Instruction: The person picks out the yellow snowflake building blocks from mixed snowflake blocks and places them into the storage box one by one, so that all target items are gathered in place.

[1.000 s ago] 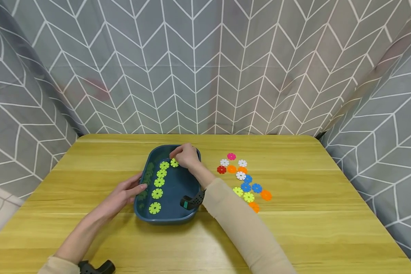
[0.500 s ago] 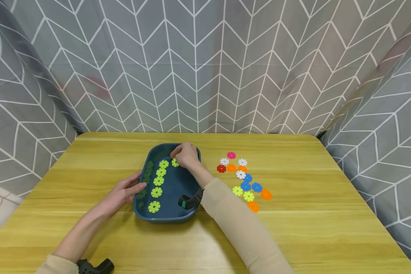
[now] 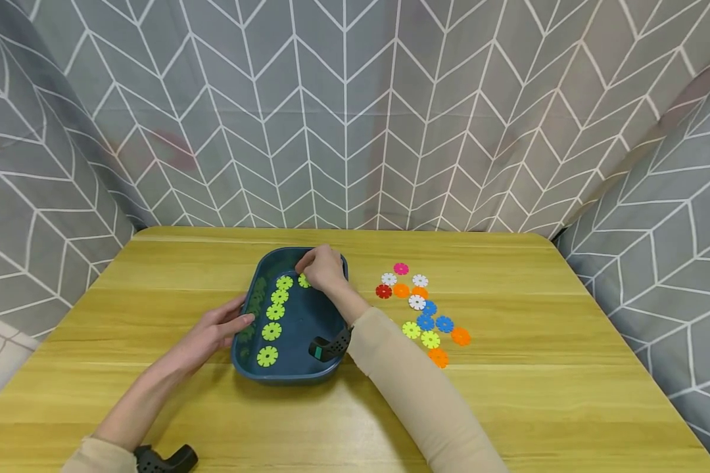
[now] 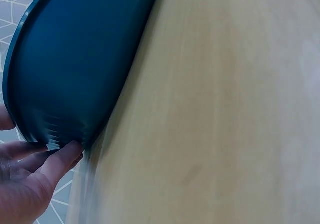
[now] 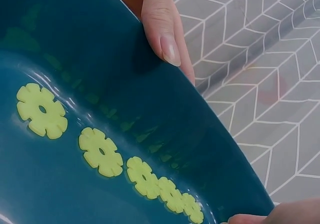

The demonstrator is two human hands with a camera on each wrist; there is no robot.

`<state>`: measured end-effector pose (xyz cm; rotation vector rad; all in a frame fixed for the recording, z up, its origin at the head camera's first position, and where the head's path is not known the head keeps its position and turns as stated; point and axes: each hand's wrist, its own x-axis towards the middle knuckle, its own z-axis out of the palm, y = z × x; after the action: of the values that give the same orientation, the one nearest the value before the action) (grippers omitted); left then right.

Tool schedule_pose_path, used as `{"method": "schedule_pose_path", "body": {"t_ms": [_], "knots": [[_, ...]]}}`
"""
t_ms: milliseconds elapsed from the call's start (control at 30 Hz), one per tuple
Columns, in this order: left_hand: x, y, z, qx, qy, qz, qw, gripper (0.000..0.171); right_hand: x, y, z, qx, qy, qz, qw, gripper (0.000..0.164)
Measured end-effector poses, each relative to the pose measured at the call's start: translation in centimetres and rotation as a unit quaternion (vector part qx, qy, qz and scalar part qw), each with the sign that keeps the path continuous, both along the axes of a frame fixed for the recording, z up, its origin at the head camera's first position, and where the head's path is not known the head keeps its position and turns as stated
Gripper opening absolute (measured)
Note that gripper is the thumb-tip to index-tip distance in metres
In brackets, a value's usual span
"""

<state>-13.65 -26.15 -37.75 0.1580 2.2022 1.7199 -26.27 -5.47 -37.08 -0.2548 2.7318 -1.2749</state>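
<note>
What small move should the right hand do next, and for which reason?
Probably the right hand should leave the blue tray for the two yellow-green discs on the table, because the pieces visible inside share their colour. Whether it grips a piece is unclear.

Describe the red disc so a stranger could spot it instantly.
On the wooden table, look right of the blue tray. Notched discs lie scattered there. The red disc is the leftmost, beside an orange disc, and the only deep red one.
</note>
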Motion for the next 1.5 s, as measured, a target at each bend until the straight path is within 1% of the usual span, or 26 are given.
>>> {"method": "schedule_pose_path", "body": {"t_ms": [200, 500, 667, 1000, 1200, 1367, 1500], "knots": [[0.2, 0.3, -0.7, -0.002, 0.007, 0.0, 1.0, 0.07, 0.3, 0.4, -0.5, 0.004, 0.016, 0.012, 1.0, 0.03], [0.4, 0.9, -1.6, 0.002, 0.022, -0.004, 0.9997, 0.07, 0.4, 0.9, -1.4, 0.005, 0.03, 0.006, 1.0, 0.029], [0.3, 0.9, -1.3, -0.004, 0.017, -0.001, 0.9998, 0.069, 0.3, 0.9, -1.2, 0.009, 0.018, 0.011, 1.0, 0.032], [0.2, 1.0, -0.5, -0.011, 0.008, 0.004, 0.9999, 0.07, 0.3, 1.1, -0.7, 0.019, 0.037, 0.032, 0.999, 0.031], [0.2, 0.9, -0.7, -0.006, 0.014, 0.001, 0.9999, 0.071, 0.3, 1.1, -0.6, 0.011, 0.036, 0.027, 0.999, 0.03], [0.3, 0.8, -0.9, -0.005, 0.015, 0.0, 0.9999, 0.072, 0.4, 1.1, -0.8, 0.015, 0.034, 0.027, 0.999, 0.028], [0.3, 0.8, -1.0, -0.007, 0.016, -0.001, 0.9998, 0.072, 0.4, 1.1, -0.9, 0.019, 0.04, 0.029, 0.999, 0.027]]}}
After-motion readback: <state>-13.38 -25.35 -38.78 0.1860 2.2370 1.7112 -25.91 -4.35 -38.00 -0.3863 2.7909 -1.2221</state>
